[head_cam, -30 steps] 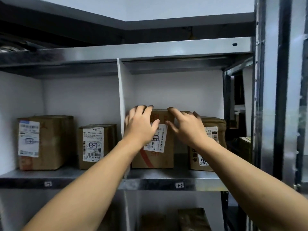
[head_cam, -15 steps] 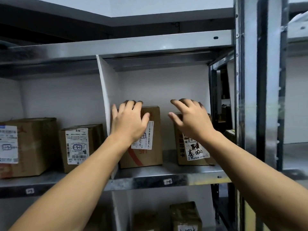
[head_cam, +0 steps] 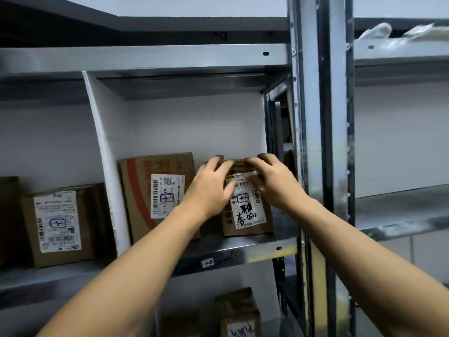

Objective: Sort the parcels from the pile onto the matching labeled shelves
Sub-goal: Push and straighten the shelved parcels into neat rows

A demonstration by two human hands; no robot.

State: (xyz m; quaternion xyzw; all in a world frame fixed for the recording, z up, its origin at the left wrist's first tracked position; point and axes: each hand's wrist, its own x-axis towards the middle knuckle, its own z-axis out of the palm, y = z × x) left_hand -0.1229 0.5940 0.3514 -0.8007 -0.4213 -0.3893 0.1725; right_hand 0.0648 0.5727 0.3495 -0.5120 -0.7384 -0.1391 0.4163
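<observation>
A small brown parcel (head_cam: 247, 215) with a handwritten white label stands at the right end of the metal shelf (head_cam: 243, 251). My left hand (head_cam: 209, 188) grips its upper left corner, fingers over the top and thumb on the front. On its upper right corner my right hand (head_cam: 274, 183) holds it the same way. Just left of it stands a taller parcel (head_cam: 155, 190) with a red stripe and a printed label, free of both hands. A small tag (head_cam: 207, 263) is stuck on the shelf's front edge below them.
A white divider (head_cam: 104, 166) closes this compartment on the left; beyond it stands another labelled box (head_cam: 58, 224). Metal uprights (head_cam: 325, 142) bound the right side. More boxes (head_cam: 238, 312) sit on the shelf below. Another rack's shelf (head_cam: 401, 210) lies to the right.
My left hand has left the red-striped parcel and moved right onto the small parcel. The right hand now curls over that parcel's top. The view has shifted right.
</observation>
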